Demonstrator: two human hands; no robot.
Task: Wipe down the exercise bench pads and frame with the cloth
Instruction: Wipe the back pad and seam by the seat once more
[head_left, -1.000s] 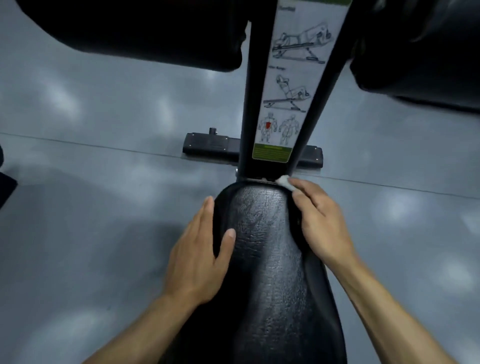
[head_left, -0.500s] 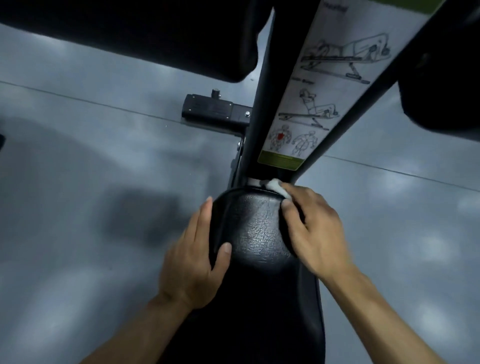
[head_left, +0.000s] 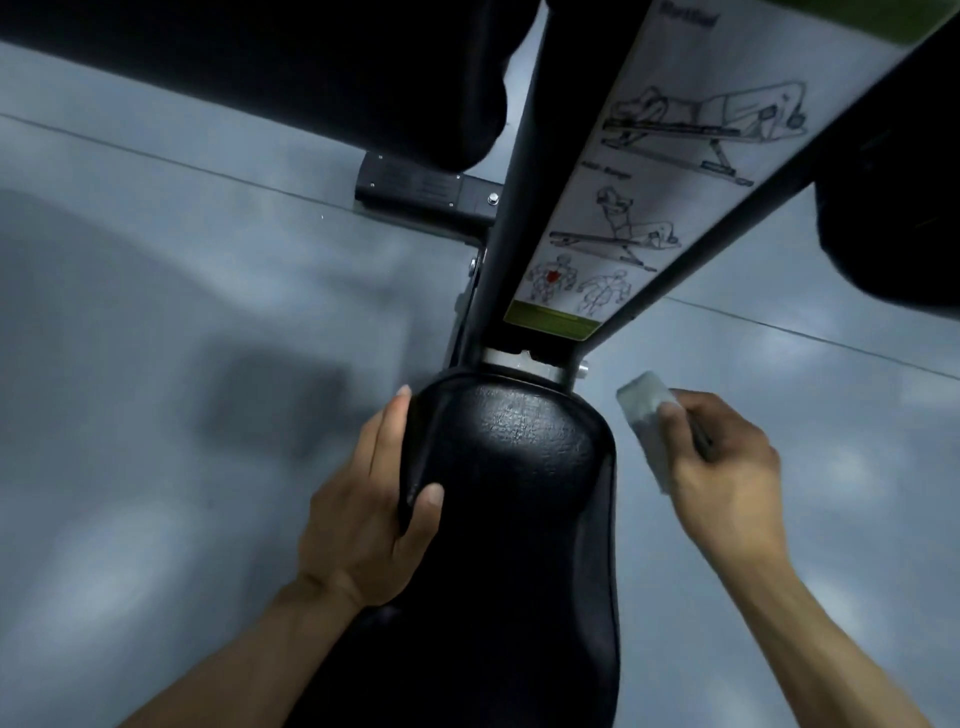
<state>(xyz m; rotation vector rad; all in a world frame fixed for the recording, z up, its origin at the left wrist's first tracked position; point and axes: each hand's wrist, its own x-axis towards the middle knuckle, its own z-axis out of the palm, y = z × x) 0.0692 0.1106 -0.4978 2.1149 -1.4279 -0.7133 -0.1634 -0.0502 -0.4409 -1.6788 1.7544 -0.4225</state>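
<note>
Gripping the left edge of the black textured vinyl bench pad (head_left: 511, 499), left hand (head_left: 366, 512) curling round it, right hand (head_left: 727, 467) pinching the pale folded cloth (head_left: 647, 415) clear of the pad's right edge, over open grey floor (head_left: 156, 415).

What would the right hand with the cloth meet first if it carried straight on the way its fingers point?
Probably the black frame post carrying the white exercise-diagram sticker. The right hand, holding the folded pale cloth, points up and slightly left, off the black padded seat. Depth is unclear; it could pass beside the post.
</note>
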